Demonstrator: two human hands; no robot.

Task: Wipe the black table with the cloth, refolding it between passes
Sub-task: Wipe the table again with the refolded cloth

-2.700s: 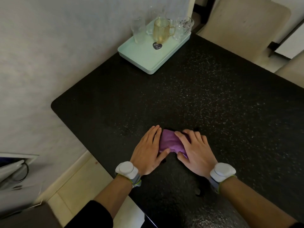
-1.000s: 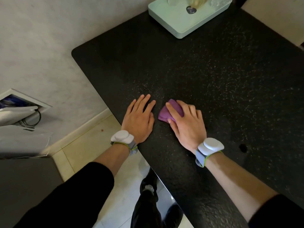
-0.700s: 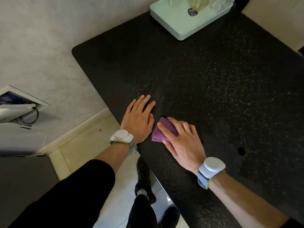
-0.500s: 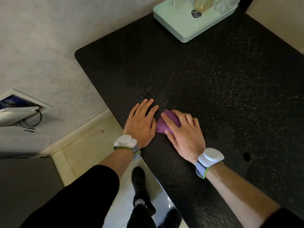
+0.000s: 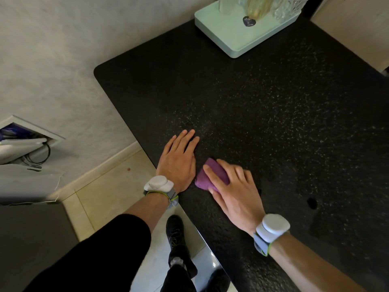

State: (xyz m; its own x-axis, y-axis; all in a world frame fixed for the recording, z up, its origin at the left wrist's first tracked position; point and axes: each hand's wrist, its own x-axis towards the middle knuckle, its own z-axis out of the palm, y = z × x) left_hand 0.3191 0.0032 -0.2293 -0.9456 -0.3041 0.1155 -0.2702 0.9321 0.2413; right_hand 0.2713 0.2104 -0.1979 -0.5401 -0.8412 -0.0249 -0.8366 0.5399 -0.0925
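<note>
Right hand (image 5: 233,192) lies spread over a small folded purple cloth (image 5: 207,175), its fingers straight and pressing the cloth down onto the black speckled table (image 5: 273,123). It grips nothing that I can see, and the thumb runs along the cloth's near side. The cloth sits close to the table's edge, at about seven o'clock of the visible top. The person's left hand (image 5: 177,161) rests flat and open on the table at the cloth's ten o'clock, just beside it; whether the two touch I cannot tell.

To my eye this is a wiping pass along the near edge, with the left hand only bracing. The wide stretch toward twelve and two o'clock looks yet to be covered. The next stroke calls for even downward pressure so the small wad slides without bunching up. Once this face is used, both hands are needed to turn and refold it. A mint-green rectangular tray (image 5: 229,36) at one o'clock has to be worked around.

Most of the cloth is under the fingers, so its fold count and the state of its underside are hidden. The glassware (image 5: 256,5) on the tray is cut off at the top and blurred. A dark round spot (image 5: 312,203) at the cloth's four o'clock could be a hole or a mark. The pale flecks (image 5: 294,98) may be pattern or dust.
</note>
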